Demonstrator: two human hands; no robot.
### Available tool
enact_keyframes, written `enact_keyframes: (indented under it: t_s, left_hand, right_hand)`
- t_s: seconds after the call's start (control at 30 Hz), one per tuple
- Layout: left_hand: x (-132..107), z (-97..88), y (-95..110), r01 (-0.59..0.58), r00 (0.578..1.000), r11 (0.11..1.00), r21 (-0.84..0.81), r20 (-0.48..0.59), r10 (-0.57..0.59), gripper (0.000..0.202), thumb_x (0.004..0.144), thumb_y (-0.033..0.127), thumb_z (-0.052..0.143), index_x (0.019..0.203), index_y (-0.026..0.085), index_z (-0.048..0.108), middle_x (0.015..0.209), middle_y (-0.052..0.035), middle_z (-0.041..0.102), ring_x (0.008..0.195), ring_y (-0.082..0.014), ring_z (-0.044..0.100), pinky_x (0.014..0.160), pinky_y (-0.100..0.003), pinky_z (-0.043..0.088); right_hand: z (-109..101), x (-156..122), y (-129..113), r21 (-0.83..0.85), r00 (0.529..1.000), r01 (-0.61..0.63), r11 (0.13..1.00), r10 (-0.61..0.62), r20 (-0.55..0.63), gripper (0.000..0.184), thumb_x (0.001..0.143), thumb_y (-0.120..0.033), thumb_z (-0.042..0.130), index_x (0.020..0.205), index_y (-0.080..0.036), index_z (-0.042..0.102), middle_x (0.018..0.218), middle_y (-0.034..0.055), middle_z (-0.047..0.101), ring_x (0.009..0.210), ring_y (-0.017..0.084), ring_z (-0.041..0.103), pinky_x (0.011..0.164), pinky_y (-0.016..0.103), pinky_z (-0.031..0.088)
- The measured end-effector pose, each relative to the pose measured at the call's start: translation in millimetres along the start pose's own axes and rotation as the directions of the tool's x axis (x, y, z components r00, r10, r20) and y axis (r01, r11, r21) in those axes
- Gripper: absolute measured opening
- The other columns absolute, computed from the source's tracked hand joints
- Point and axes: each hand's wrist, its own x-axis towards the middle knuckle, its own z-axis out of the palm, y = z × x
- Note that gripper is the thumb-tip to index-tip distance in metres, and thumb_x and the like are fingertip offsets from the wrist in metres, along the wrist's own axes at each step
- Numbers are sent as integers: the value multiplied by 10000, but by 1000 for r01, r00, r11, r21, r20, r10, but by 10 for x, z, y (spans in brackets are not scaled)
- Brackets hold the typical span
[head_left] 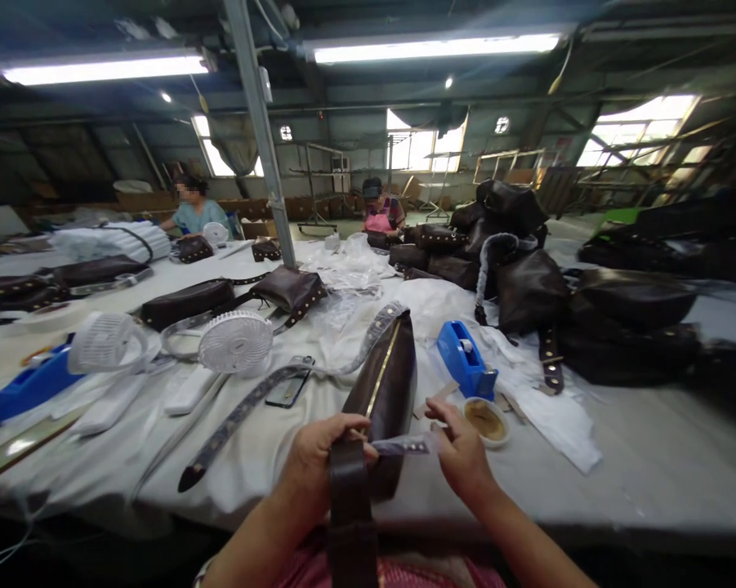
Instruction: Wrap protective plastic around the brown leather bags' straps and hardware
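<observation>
My left hand is closed round a dark brown leather strap, which hangs down towards my lap. From beside that hand a narrow strap end wrapped in clear plastic film sticks out to the right. My right hand is at the film's end, its index finger and thumb apart, the film reaching the thumb side. Behind and under my left hand lies a dark brown leather bag with a gold zip. A long wrapped strap curves from its far end to the left.
Right of the bag stand a blue tape dispenser and a small round tub. On the left are a phone, white fans and another blue dispenser. Brown bags pile up at right. Two people sit farther back.
</observation>
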Motion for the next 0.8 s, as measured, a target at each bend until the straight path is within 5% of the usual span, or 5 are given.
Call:
enact_keyframes:
  t_s: [0.17,0.33,0.53,0.7,0.8]
  left_hand:
    - [61,181,168,167,986,985,49,-38,-165,382,926,488,520,797,164,676,580,-23,684,527,-156,624,528,-234,447]
    - [61,238,267,185,983,968,171,-53,-178,468,956,552,434,714,187,601,537,-17,646,500,-157,602,511,-235,426]
    - [-56,290,285,188,982,970,157,-65,-179,490,926,603,450,774,176,637,550,-17,628,480,-162,597,474,-231,436]
    - [-233,392,409,157,987,982,107,4,-158,483,929,602,443,825,182,659,545,-24,639,483,-158,602,475,-220,441]
    - [-312,402,453,166,984,983,79,54,-170,483,923,603,461,780,181,649,559,-40,657,505,-159,604,490,-217,447]
  right_hand:
    - [-243,123,-409,48,993,66,997,-61,-103,264,920,-332,527,1100,-205,673,1103,120,681,1013,263,642,897,416,513]
    - [-203,77,-808,195,934,153,969,-206,291,300,971,-415,495,1023,-215,712,1005,84,693,945,227,629,860,349,488]
    - [-6,141,-967,364,853,-184,913,-36,521,559,897,-668,492,757,-157,668,619,1,535,554,110,449,521,239,350]
    - [7,129,-1228,564,820,-484,669,123,559,523,783,-656,669,681,-151,580,572,-30,507,450,55,322,435,218,207]
    - [9,85,-1274,621,816,-537,570,164,555,475,741,-573,760,669,-144,571,567,-31,520,435,43,341,425,205,213]
